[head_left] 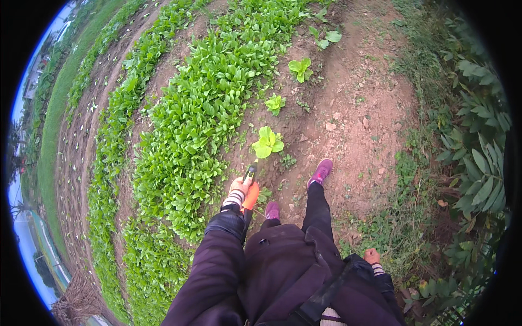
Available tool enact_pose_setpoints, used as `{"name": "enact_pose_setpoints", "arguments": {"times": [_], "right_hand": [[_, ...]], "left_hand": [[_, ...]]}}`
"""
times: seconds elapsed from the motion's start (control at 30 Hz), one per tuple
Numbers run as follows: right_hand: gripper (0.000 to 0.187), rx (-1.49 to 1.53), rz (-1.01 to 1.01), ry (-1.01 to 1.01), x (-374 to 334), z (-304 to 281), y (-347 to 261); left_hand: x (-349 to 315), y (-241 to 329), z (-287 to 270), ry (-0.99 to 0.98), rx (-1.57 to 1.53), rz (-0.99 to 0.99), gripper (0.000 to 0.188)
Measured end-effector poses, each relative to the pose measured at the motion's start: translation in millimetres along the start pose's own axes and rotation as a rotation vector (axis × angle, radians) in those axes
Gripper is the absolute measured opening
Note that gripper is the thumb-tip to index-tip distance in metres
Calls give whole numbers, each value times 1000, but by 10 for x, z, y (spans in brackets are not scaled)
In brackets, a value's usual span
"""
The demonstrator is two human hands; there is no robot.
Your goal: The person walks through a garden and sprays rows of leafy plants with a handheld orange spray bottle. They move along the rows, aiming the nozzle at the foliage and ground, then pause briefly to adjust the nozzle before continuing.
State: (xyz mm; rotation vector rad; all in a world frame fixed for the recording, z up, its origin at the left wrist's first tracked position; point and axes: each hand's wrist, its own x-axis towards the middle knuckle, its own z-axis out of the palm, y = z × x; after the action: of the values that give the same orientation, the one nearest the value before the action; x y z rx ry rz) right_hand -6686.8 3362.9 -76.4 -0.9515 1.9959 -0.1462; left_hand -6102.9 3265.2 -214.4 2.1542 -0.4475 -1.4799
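My left hand (239, 187) is wrapped round a handheld tool (250, 196) with a black front end and an orange body. I cannot make out its exact kind. Its narrow tip points away from me and ends just short of a light green leafy plant (267, 143). Part of the tool is hidden behind my hand and sleeve. My right hand (372, 256) hangs low beside my body, fingers curled in, and no object shows in it. Farther along the same row stand two more pale green plants, a smaller one (275, 104) and a broader one (300, 69).
A dense bed of leafy greens (190, 119) runs along my left. To the right lies a bare dirt path (361, 125) with small stones, bordered by weeds and taller bushes (481, 174). My pink shoes (321, 171) stand on the soil close to the plant row.
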Motion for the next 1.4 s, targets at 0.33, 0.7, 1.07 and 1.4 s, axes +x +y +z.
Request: {"name": "enact_pose_setpoints", "arguments": {"times": [0.33,0.7,1.07,1.4], "right_hand": [[16,-32,130,-76,1145,-644,-490],[12,16,207,-91,1913,-1427,-703],[12,-26,132,-66,2779,-1666,-1714],[13,-74,135,-45,3374,-1947,-2812]], "left_hand": [[555,1252,506,-2,-74,-102,36],[663,2052,909,230,-51,-342,43],[1320,2849,1488,133,-26,-159,37],[2486,3694,2023,2,33,-34,26]]}}
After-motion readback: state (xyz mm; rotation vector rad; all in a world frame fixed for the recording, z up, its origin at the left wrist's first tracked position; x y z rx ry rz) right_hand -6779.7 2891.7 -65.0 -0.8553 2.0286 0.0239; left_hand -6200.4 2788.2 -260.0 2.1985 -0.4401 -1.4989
